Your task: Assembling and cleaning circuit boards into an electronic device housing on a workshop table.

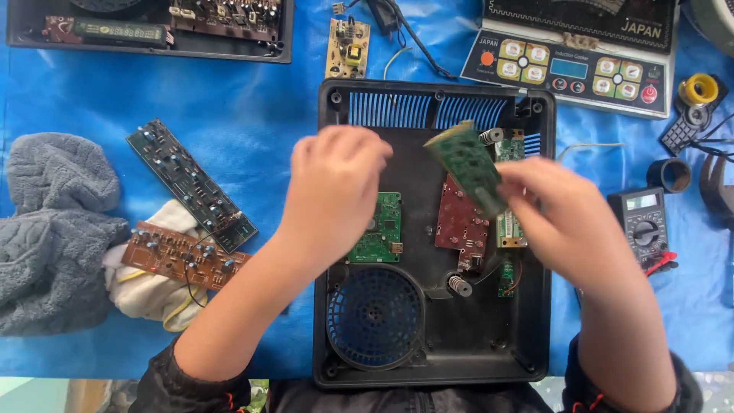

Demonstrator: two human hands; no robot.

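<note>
Centre of frame: open black cooker housing (535,336), lid off, fan grille at lower left. Right hand (569,222) pinches a small green circuit board (466,164), lifted and tilted above the housing's upper right. Left hand (332,191) hovers over the housing, fingers curled, holding nothing visible. Green board (380,229) and red board (461,222) still lie inside. Judged mid-disassembly; boards remain to be lifted out.

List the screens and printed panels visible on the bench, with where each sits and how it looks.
Control panel: top right, pale slanted strip with orange-and-yellow buttons and a small blue screen.
Multimeter: right of the black casing, dark body, grey screen, round dial.
Display strip: top left, narrow green bar in a black tray.
</note>
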